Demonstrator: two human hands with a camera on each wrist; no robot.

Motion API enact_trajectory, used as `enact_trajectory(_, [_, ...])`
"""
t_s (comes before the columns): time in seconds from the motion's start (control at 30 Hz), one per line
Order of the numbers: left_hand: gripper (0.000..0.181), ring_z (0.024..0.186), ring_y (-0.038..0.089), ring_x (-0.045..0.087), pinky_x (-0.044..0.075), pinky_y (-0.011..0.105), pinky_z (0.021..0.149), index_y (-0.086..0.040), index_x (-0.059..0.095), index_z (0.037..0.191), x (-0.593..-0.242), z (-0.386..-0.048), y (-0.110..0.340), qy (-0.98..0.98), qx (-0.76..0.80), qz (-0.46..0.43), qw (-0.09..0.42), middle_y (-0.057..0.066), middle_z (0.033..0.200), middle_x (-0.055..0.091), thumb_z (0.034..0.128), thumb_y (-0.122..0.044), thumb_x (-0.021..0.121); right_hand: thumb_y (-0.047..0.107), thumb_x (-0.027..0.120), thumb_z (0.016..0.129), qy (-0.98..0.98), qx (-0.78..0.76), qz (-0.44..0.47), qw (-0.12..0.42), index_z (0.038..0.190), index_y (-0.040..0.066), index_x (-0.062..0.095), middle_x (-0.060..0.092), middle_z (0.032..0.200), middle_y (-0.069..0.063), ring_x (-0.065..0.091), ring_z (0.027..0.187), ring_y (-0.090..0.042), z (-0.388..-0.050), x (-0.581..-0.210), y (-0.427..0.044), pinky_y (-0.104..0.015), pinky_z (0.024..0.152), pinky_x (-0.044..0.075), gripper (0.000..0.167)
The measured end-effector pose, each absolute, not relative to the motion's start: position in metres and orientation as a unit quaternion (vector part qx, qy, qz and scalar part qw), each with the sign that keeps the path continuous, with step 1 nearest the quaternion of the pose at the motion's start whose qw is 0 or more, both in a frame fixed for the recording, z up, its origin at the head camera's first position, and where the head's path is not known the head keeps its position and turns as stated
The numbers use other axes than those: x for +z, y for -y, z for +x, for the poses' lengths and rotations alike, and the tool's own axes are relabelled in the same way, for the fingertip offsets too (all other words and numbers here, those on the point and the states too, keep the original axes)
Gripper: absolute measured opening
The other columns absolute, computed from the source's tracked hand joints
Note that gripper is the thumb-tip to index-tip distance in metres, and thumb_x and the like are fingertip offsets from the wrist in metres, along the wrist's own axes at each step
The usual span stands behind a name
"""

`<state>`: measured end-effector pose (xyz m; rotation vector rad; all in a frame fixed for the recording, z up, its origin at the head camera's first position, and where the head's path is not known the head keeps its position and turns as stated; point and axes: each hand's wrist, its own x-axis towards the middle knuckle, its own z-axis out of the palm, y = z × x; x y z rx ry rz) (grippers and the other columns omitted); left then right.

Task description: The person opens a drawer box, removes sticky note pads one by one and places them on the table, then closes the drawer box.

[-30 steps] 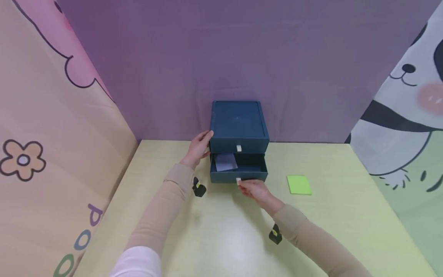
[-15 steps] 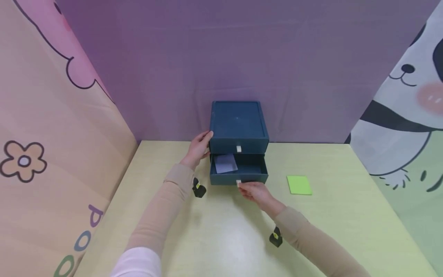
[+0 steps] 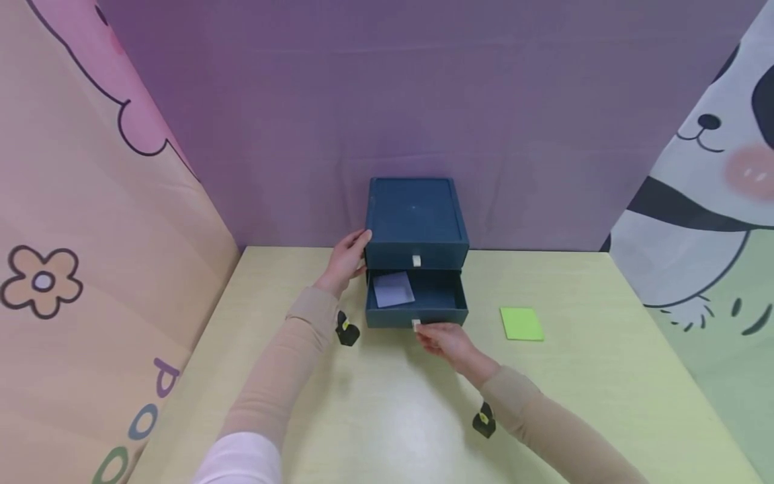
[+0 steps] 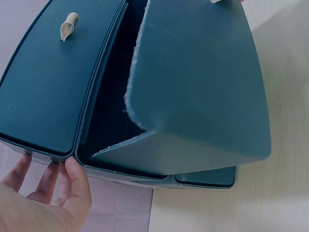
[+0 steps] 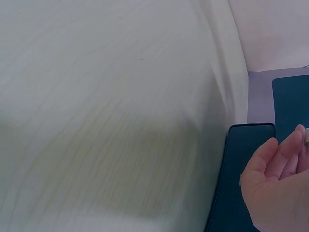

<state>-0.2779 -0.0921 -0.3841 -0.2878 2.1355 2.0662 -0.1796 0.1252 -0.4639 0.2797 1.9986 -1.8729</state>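
A dark blue desktop drawer cabinet (image 3: 414, 212) stands at the back of the table. Its middle drawer (image 3: 387, 318) is pulled out, and a lavender square of paper (image 3: 393, 290) lies in its left part. My right hand (image 3: 450, 346) pinches the small pale pull tab (image 3: 416, 325) on that drawer's front. Against the cabinet's left side rests my left hand (image 3: 346, 259), thumb by the front corner. The left wrist view shows its fingertips (image 4: 77, 166) touching the cabinet's side, next to the closed top drawer (image 4: 48, 82).
On the table (image 3: 580, 376), to the right of the cabinet, lies a bright green square pad of notes (image 3: 523, 324). A purple cloth (image 3: 302, 121) hangs right behind the cabinet. Printed cloth walls (image 3: 121, 269) close off both sides.
The middle drawer has slid farther out toward me, with my right hand on its tab. More of the drawer's inside and the lavender paper shows. My left hand has stayed in place.
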Motion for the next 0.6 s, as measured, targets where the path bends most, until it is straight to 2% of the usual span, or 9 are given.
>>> enact_trajectory(0.43, [0.057,0.129,0.027,0.044,0.045,0.043,0.097,-0.022,0.041,0.144,-0.3857,-0.2792,0.0908,-0.711,0.693,-0.096,0.073,0.004,0.148,0.040,0.0945,-0.047,0.052,0.012,0.064,0.090,-0.712,-0.667,0.101,0.193,0.108,-0.012,0.064,0.070,0.084,-0.005,0.063,0.076,-0.013,-0.1763,-0.4661,-0.1269,-0.041,0.090,0.051,0.030])
enact_trajectory(0.6, [0.057,0.128,0.027,0.044,0.045,0.044,0.098,-0.020,0.041,0.144,-0.3863,-0.2792,0.0907,-0.708,0.695,-0.097,0.072,0.005,0.147,0.040,0.0951,-0.045,0.052,0.013,0.064,0.089,-0.713,-0.667,0.087,0.198,0.109,-0.014,0.063,0.069,0.079,-0.001,0.062,0.073,-0.011,-0.1731,-0.4666,-0.1282,-0.039,0.088,0.052,0.033])
